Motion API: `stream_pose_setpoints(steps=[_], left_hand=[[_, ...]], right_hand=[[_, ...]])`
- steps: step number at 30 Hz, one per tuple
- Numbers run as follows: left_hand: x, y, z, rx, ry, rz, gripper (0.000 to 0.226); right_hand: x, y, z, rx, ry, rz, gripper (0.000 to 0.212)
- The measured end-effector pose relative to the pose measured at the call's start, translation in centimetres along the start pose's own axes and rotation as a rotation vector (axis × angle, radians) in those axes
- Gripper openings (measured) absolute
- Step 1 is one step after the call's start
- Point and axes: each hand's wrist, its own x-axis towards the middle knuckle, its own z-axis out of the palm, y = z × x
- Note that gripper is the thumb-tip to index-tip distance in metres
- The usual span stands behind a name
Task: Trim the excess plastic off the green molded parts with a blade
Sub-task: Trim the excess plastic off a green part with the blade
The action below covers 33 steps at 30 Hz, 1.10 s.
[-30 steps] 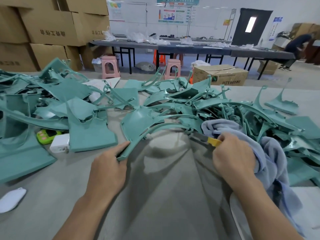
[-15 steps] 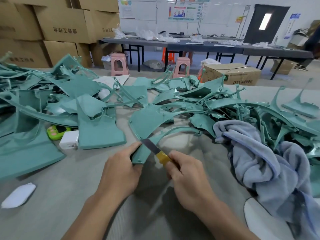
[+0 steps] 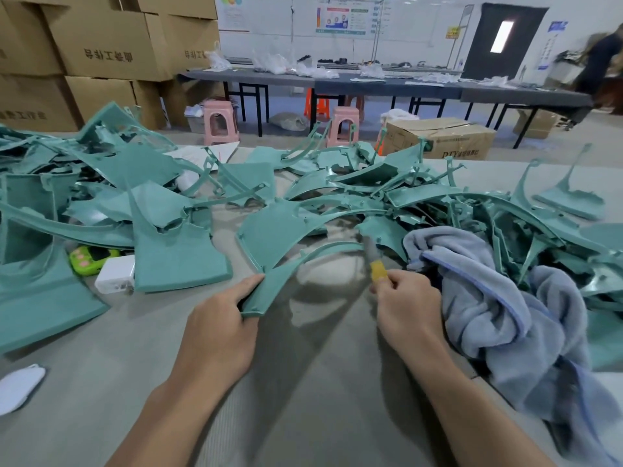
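Observation:
A curved green molded part (image 3: 290,264) lies on the grey table (image 3: 303,382) in front of me. My left hand (image 3: 219,325) grips its near end, thumb along the upper edge. My right hand (image 3: 404,305) pinches a blade with a yellow handle (image 3: 378,269); the blurred blade tip touches the far end of the part's thin arc. Many more green molded parts (image 3: 168,210) are heaped across the table to the left, behind and right.
A blue-grey towel (image 3: 499,305) is bunched at my right. A white box (image 3: 114,276) and a green-pink gadget (image 3: 87,259) lie at left, a white scrap (image 3: 18,387) at the near left edge. Cardboard boxes (image 3: 101,45), pink stools and a long dark table stand behind.
My right hand has swept the blade from beside my left hand out to the far end of the part's arc. One second ago it was at the towel.

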Motion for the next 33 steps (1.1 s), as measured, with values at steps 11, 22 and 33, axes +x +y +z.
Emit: stream_pose_setpoints(steps=[11, 22, 33], left_hand=[[-0.2, 0.0, -0.2, -0.021, -0.015, -0.003, 0.046], [-0.1, -0.1, -0.9, -0.103, -0.023, 0.013, 0.043], [-0.1, -0.2, -0.9, -0.108, -0.032, 0.012, 0.04]], right_hand=[[0.9, 0.7, 0.4, -0.127, 0.091, 0.028, 0.048], [-0.2, 0.4, 0.8, -0.068, -0.002, -0.098, 0.046], [-1.1, 0.2, 1.8, -0.053, -0.092, -0.242, 0.036]])
